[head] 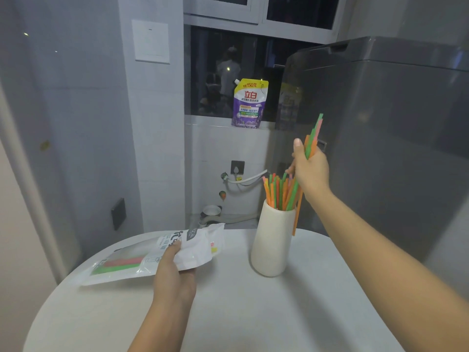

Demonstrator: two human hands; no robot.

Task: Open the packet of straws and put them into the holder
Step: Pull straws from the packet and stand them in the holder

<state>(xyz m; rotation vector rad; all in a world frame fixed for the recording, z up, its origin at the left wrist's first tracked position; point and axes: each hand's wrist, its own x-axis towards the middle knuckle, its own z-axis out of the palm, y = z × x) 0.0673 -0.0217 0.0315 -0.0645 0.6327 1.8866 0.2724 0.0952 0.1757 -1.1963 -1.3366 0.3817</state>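
Left hand point(175, 273): forearm extended forward and low, fingers and thumb pinching a flat item. Right hand point(311, 171): arm raised and reaching further forward, fingers curled in a grip (thumb point(299, 148) pointing upward), wrist angled down. Both forearms bare.

A single head-worn camera looks forward and down, close over the round white table point(228, 313), with the dark window point(228, 72) at twelve o'clock.

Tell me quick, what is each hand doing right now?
Left hand: grips the straw packet on the table.
Right hand: grips a bunch of straws above the holder.
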